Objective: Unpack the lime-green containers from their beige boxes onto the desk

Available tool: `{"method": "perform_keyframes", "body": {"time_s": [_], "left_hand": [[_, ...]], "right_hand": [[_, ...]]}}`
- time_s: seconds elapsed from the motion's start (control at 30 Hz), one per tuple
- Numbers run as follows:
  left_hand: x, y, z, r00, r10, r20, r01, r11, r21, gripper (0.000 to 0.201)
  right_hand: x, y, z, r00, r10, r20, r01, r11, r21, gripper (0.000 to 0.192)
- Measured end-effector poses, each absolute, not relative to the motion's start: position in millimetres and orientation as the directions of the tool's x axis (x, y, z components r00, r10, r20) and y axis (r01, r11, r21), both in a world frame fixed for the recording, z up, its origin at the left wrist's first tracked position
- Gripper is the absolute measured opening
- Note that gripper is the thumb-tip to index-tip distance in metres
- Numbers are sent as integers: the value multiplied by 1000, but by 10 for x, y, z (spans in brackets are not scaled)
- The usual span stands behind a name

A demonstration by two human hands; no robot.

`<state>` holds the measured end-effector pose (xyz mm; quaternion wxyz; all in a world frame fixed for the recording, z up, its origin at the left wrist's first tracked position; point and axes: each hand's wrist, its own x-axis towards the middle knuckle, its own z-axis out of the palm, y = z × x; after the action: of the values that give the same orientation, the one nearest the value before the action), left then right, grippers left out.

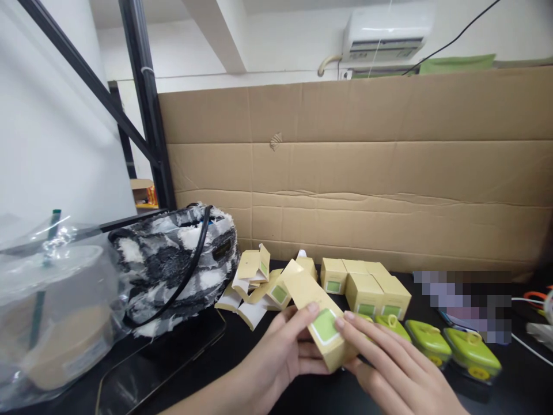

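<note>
In the head view, both hands close on one tan carton with a green label (322, 325), held just above the near middle of the dark surface (242, 351): the left hand (276, 360) pinches its left side, while the right hand (389, 369) cups its near right end with fingers on top. The carton's long axis runs from far left to near right, lying between the two grips. Folded cartons (367, 288) stand farther back, flat blanks (254, 288) lie to the left beside a furry bag (173, 259), and green clips (449, 346) sit to the right.
</note>
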<state>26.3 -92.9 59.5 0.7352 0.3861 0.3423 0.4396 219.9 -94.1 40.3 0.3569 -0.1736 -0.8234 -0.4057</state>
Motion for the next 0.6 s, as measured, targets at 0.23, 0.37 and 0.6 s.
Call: {"method": "perform_keyframes", "body": {"time_s": [0.23, 0.37, 0.6], "left_hand": [[289, -962, 597, 360, 909, -210, -363, 344, 866, 48], [315, -993, 598, 327, 912, -248, -364, 364, 857, 49], [333, -974, 538, 348, 899, -266, -391, 397, 831, 50]], "right_hand": [[2271, -977, 451, -730, -59, 680, 499, 634, 591, 35], [2304, -1008, 502, -764, -13, 645, 465, 681, 565, 30], [2349, -995, 450, -739, -30, 673, 434, 743, 510, 34]]}}
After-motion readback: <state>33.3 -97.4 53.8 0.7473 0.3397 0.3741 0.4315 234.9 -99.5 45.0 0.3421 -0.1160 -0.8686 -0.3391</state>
